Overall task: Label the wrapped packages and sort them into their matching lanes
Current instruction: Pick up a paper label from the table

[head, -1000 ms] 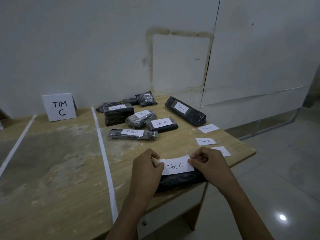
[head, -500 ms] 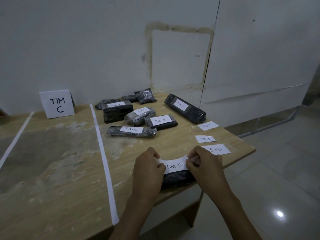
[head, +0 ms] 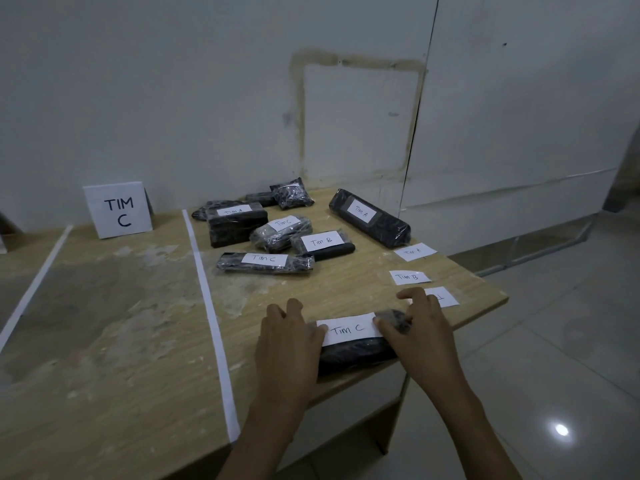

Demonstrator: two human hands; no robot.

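A black wrapped package [head: 356, 355] lies at the table's near edge. A white paper label reading "Tim C" [head: 348, 329] lies flat on top of it. My left hand [head: 287, 344] covers the package's left end, its thumb pressing the label's left edge. The thumb of my right hand [head: 420, 336] presses the label's right edge, and its fingers spread over the package's right end. The TIM C sign [head: 117, 211] stands at the back of the lane to the left.
Several labelled packages lie behind: Tim A [head: 237, 225], Tim C [head: 280, 232], Tim B [head: 322, 244], Tim C [head: 265, 263], long Tim A [head: 369, 216]. Loose labels Tim A [head: 415, 251], Tim B [head: 409, 277] and a third [head: 446, 296] lie right. White tape strip [head: 211, 317] divides lanes.
Both hands pinched the Tim C label just above the package; now the label lies flat on it, my fingers have spread and my thumbs press its ends.
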